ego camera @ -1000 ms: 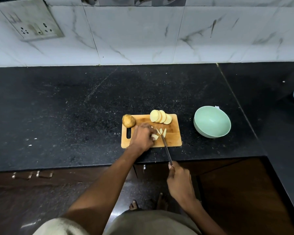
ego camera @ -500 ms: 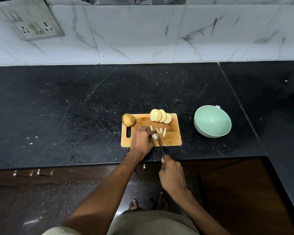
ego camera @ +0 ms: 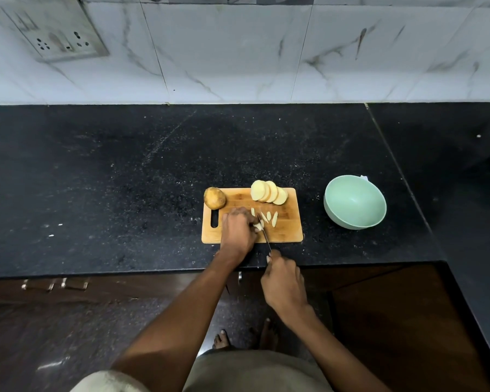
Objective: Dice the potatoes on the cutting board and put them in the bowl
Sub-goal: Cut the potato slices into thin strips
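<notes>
A wooden cutting board [ego camera: 286, 230] holds 1 whole unpeeled potato [ego camera: 214, 197] at its far left corner and overlapping pale potato slices [ego camera: 268, 192] along the far edge. Thin cut strips [ego camera: 270, 216] lie mid-board. A mint-green bowl [ego camera: 354, 205] sits empty to the right.

Mint-green bowl [ego camera: 354, 205], tan wooden cutting board [ego camera: 287, 232], speckled black counter [ego camera: 125, 179], grey-veined white tiles [ego camera: 238, 52].

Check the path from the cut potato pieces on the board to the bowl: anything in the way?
Nothing visible. The strips lie on the board, the bowl sits to its right, and between them is only bare counter. The slices sit at the board's far edge, off that line. The bowl looks empty.
</notes>
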